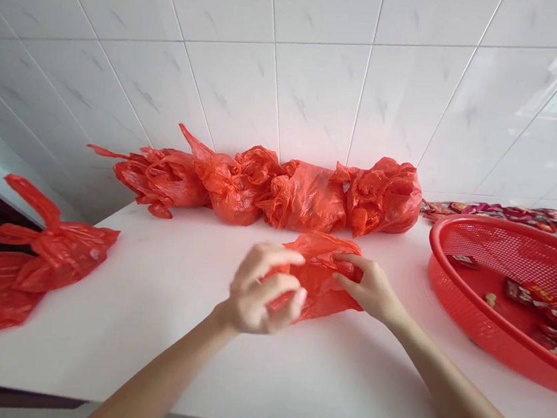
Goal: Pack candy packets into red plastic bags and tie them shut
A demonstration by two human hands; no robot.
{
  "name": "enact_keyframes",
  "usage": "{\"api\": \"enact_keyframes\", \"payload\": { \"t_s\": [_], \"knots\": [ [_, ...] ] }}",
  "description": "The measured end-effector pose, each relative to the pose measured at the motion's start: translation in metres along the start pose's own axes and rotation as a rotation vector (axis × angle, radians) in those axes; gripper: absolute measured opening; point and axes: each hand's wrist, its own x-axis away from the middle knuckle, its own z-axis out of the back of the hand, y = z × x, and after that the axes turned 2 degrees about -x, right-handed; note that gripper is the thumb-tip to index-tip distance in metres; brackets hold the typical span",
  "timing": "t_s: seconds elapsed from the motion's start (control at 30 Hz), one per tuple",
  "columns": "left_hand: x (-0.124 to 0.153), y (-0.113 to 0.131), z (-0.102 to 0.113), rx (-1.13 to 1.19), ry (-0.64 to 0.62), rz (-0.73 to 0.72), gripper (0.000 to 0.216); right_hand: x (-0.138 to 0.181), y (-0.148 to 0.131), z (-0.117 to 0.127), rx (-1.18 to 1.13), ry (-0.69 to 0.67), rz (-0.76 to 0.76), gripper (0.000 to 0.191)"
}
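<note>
A thin red plastic bag (pixel 323 284) lies crumpled on the white table in front of me. My right hand (pixel 373 287) is at its right side, thumb and fingers closed on a fold of the film. Over the bag's left side is my left hand (pixel 264 291), slightly blurred, its fingers curved and apart with nothing between them. Part of the bag is hidden behind that hand.
Several stuffed red bags (pixel 310 196) stand in a row against the tiled wall (pixel 316 92). A knotted red bag (pixel 59 258) lies at the left edge. On the right is a red perforated basket (pixel 468 311) with small packets (pixel 525 294); more packets (pixel 519 215) lie behind it.
</note>
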Motion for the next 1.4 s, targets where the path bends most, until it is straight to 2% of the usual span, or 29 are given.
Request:
{"api": "enact_keyframes", "payload": {
  "t_s": [0.07, 0.13, 0.17, 0.23, 0.3, 0.4, 0.5, 0.6, 0.7, 0.8, 0.9, 1.0, 1.03, 1.1, 1.17, 1.3, 1.4],
  "knots": [
    [0.001, 0.010, -0.007, 0.120, -0.357, -0.043, 0.011, 0.002, -0.001, -0.003, 0.018, -0.027, 0.011, 0.039],
    [0.003, 0.011, -0.014, 0.132, -0.722, 0.045, 0.020, 0.003, -0.004, -0.004, 0.036, -0.063, 0.017, 0.037],
    [0.004, 0.009, -0.016, 0.079, -0.858, 0.122, 0.024, 0.004, -0.006, -0.004, 0.047, -0.080, 0.017, 0.036],
    [0.004, 0.002, -0.016, -0.094, -1.024, 0.297, 0.028, 0.006, -0.011, -0.004, 0.086, -0.112, 0.010, 0.034],
    [0.004, -0.006, -0.011, -0.250, -1.106, 0.460, 0.032, 0.008, -0.015, -0.005, 0.201, -0.136, -0.003, 0.033],
    [0.001, -0.017, 0.001, -0.290, -1.144, 0.600, 0.030, 0.011, -0.021, -0.006, 0.549, -0.168, -0.084, 0.036],
    [-0.003, -0.023, 0.012, -0.307, -1.108, 0.670, 0.033, 0.012, -0.024, -0.003, 0.808, -0.217, -0.176, 0.039],
    [-0.008, -0.025, 0.020, -0.354, -1.086, 0.748, 0.026, 0.010, -0.026, 0.005, 0.886, -0.225, -0.229, 0.032],
    [-0.011, -0.024, 0.023, -0.257, -1.114, 0.768, 0.035, 0.007, -0.023, 0.015, 0.880, -0.182, -0.222, 0.029],
    [-0.011, -0.022, 0.022, -0.177, -1.120, 0.752, 0.047, 0.006, -0.017, 0.023, 0.789, -0.114, -0.014, 0.030],
    [-0.008, -0.022, 0.019, -0.217, -1.074, 0.722, 0.051, 0.010, -0.015, 0.025, 0.650, 0.033, 0.368, 0.036],
    [-0.004, -0.022, 0.015, -0.238, -1.069, 0.692, 0.059, 0.017, -0.024, 0.017, 0.531, 0.178, 0.693, 0.028],
    [-0.003, -0.022, 0.013, -0.233, -1.079, 0.695, 0.063, 0.020, -0.027, 0.013, 0.510, 0.164, 0.768, 0.029],
    [-0.001, -0.021, 0.011, -0.214, -1.100, 0.706, 0.068, 0.022, -0.031, 0.005, 0.521, 0.043, 0.837, 0.033],
    [0.001, -0.020, 0.011, -0.194, -1.101, 0.694, 0.072, 0.020, -0.029, -0.002, 0.607, -0.077, 0.767, 0.034],
    [0.001, -0.022, 0.020, -0.135, -1.116, 0.631, 0.080, 0.008, -0.013, -0.002, 0.807, -0.130, 0.391, 0.021],
    [-0.002, -0.027, 0.030, -0.022, -1.142, 0.578, 0.080, 0.003, -0.007, 0.003, 0.844, -0.184, 0.218, 0.027]
  ]
}}
